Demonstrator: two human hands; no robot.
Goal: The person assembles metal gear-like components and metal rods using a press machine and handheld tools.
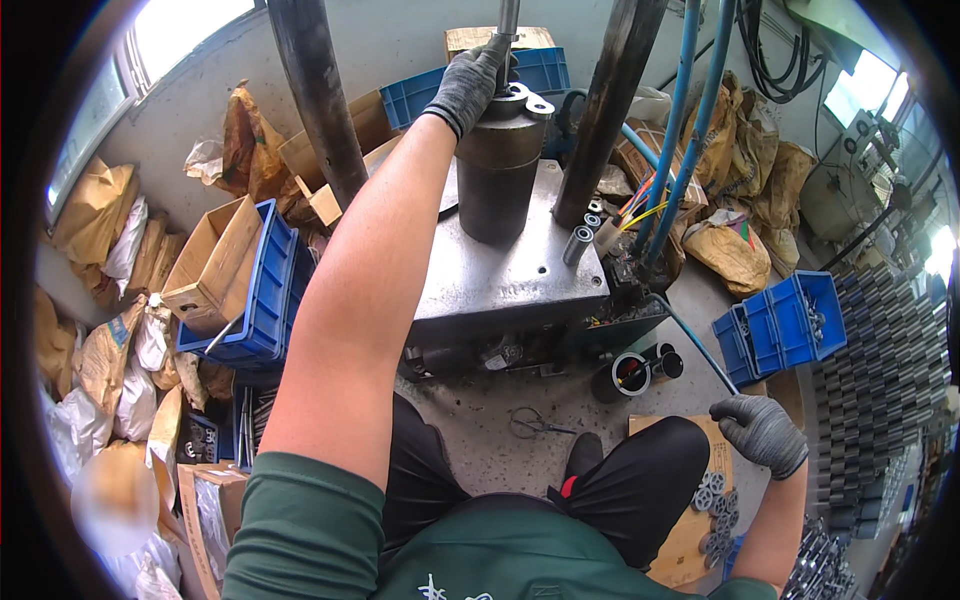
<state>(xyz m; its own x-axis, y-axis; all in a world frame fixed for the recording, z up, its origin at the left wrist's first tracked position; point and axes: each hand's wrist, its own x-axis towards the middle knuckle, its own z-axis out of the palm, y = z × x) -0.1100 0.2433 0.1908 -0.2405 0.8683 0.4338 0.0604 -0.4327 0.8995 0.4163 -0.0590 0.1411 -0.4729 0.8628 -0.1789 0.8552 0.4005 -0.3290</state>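
My left hand [470, 86], in a grey knit glove, reaches far forward to the top of a dark steel cylinder [497, 185]. Its fingers close around the lower part of a vertical metal rod [509, 18]; the glove hides much of the grip. Beside it on the cylinder's top lies a flat metal link with a hole [540, 105]. The cylinder stands upright on a thick steel plate [470, 285]. Low at the right, my right hand [762, 436], gloved alike, is closed at the end of a slim lever [700, 345] that slants up toward the machine.
Two thick steel columns [318, 95] [608, 110] flank the cylinder. Small metal bushings [578, 245] stand on the plate's right side. Blue crates [790, 315] and stacked metal tubes [870, 370] are at the right. Sacks [105, 360] crowd the left. Gear-like discs [715, 505] lie on cardboard.
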